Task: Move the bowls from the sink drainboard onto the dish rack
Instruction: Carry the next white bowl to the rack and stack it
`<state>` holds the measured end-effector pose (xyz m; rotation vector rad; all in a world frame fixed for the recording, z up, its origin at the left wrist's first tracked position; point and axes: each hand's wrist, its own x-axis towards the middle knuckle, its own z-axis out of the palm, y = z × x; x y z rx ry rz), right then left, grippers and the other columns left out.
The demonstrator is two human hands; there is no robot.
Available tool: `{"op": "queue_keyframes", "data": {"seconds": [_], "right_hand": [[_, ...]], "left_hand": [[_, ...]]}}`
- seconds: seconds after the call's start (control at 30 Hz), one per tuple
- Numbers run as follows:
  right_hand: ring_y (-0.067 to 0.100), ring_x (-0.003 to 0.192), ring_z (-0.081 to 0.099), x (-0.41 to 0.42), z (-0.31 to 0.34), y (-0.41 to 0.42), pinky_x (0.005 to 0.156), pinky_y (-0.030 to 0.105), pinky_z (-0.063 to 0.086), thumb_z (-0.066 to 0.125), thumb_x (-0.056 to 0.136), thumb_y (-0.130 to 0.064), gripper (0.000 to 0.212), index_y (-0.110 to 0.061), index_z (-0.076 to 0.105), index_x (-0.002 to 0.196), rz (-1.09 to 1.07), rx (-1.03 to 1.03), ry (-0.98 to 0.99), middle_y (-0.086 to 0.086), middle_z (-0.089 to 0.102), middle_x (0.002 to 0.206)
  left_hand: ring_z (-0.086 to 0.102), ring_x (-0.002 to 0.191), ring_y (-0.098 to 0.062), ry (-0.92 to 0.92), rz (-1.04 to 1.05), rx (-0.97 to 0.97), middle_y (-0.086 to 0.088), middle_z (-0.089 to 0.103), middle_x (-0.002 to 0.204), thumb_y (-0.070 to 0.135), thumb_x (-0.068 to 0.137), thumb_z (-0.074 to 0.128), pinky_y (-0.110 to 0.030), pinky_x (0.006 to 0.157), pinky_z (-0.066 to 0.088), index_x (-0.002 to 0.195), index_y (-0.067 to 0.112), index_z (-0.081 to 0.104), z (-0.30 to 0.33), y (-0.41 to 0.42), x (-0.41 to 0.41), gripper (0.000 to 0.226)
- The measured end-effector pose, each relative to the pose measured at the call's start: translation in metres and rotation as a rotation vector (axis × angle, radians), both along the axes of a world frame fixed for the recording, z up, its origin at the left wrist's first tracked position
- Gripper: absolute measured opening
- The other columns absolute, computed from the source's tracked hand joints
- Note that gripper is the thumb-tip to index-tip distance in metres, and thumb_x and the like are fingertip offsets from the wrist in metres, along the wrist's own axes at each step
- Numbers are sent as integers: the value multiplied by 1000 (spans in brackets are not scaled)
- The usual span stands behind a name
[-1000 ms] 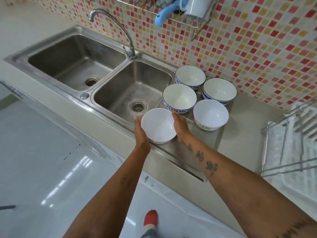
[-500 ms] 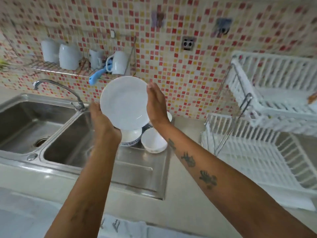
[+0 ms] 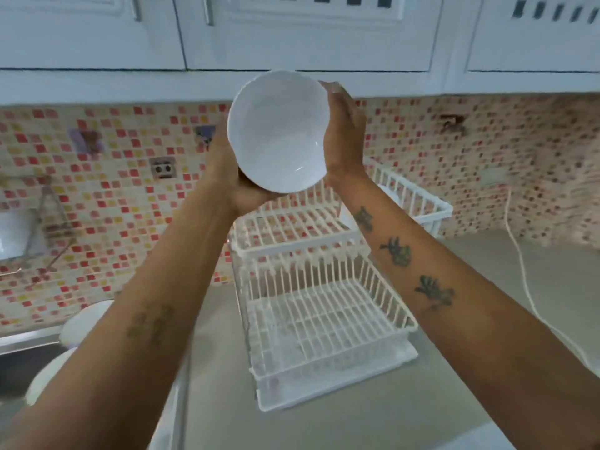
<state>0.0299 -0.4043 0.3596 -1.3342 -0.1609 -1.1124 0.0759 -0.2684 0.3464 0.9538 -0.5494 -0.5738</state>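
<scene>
Mosaic tile wall (image 3: 107, 203) in red, yellow and cream now fills the middle band, with white cabinets (image 3: 302, 30) across the top, where a second ago the double sink and drainboard took up the whole view. That swing of the head, from sink to wall to here, means the carry is nearly over: the white two-tier dish rack (image 3: 321, 313) sits dead centre on the grey counter (image 3: 480, 378), at six o'clock from the hands, both tiers apparently bare, though the far end of the upper tier is partly hidden behind the right forearm.

One white bowl (image 3: 277, 131) has left the drainboard and is held high, at twelve o'clock above the rack's upper tier, tipped so its inside faces the camera. The left hand (image 3: 235, 177) cups it from below and behind at about seven o'clock on the rim; the right hand (image 3: 344, 134) presses flat against the rim at three o'clock. Both hands are grasping the bowl, neither has let go.

Remaining bowls (image 3: 86, 323) show only as blurred white shapes at eight o'clock, by the sink edge, so most of the task is left. Next, I judge, the bowl must come down and be set on a tier, rim first between the wires, without knocking the rack's rail.
</scene>
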Motion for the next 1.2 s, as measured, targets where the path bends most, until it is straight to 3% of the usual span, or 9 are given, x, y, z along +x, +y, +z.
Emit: {"op": "queue_keyframes", "data": {"seconds": [0.17, 0.3, 0.4, 0.5, 0.6, 0.8, 0.9, 0.97, 1.2], "right_hand": [[-8, 69, 59, -24, -5, -88, 65, 12, 48, 37, 102, -14, 28, -18, 62, 90, -116, -3, 66, -8, 62, 85], [7, 74, 60, -30, -8, -138, 63, 21, 52, 33, 102, -28, 39, -15, 68, 90, -193, -20, 287, 0, 67, 86], [20, 77, 58, -27, -14, -164, 67, 29, 44, 27, 101, -40, 56, -2, 68, 91, -225, -64, 503, 24, 69, 98], [23, 79, 61, -19, -29, -177, 73, 37, 50, 41, 96, -46, 42, -12, 63, 82, -248, -107, 616, 9, 64, 86], [18, 69, 62, -9, -45, -183, 59, 29, 47, 50, 90, -49, 50, -5, 55, 111, -298, -141, 737, -2, 58, 78], [11, 59, 55, 9, -69, -190, 48, 24, 35, 48, 90, -44, 56, -3, 49, 128, -285, -104, 941, 1, 58, 70], [18, 72, 58, 16, -73, -195, 50, 24, 38, 47, 91, -39, 51, -5, 51, 129, -263, -105, 961, 8, 67, 100], [23, 84, 58, 18, -76, -197, 59, 27, 45, 47, 92, -35, 49, -5, 50, 131, -262, -134, 993, 12, 64, 118], [30, 105, 63, 27, -82, -201, 88, 38, 51, 49, 93, -25, 48, -3, 47, 135, -317, -168, 1042, 16, 62, 124]], "left_hand": [[60, 120, -43, -1, -176, 182, -14, 59, 137, 62, 89, 44, -63, 93, 50, 138, 25, 54, 4, -81, 1, 63], [66, 103, -33, -179, 78, 289, -11, 63, 121, 67, 92, 35, -49, 72, 61, 129, 21, 57, -1, -129, -1, 63], [68, 87, -22, -519, 415, 469, -8, 66, 105, 65, 86, 53, -36, 68, 59, 116, 15, 55, -15, -155, 2, 58], [65, 86, -15, -840, 544, 579, -2, 60, 105, 62, 70, 74, -24, 64, 54, 116, 14, 43, -31, -178, 7, 73], [56, 98, -23, -1028, 570, 719, -10, 49, 123, 55, 65, 81, -31, 75, 51, 121, 12, 41, -44, -198, 13, 81], [54, 112, -31, -1081, 529, 916, -14, 46, 131, 54, 65, 82, -31, 77, 42, 135, 6, 36, -66, -212, 26, 96], [54, 113, -32, -1090, 484, 968, -14, 44, 132, 52, 65, 83, -35, 80, 47, 132, 7, 36, -69, -214, 28, 94], [54, 115, -34, -1095, 441, 1018, -15, 41, 135, 50, 65, 84, -41, 88, 50, 135, 7, 32, -73, -215, 27, 97], [51, 119, -35, -1104, 389, 1050, -14, 37, 135, 46, 68, 84, -43, 91, 48, 136, 7, 30, -80, -217, 29, 96]]}}
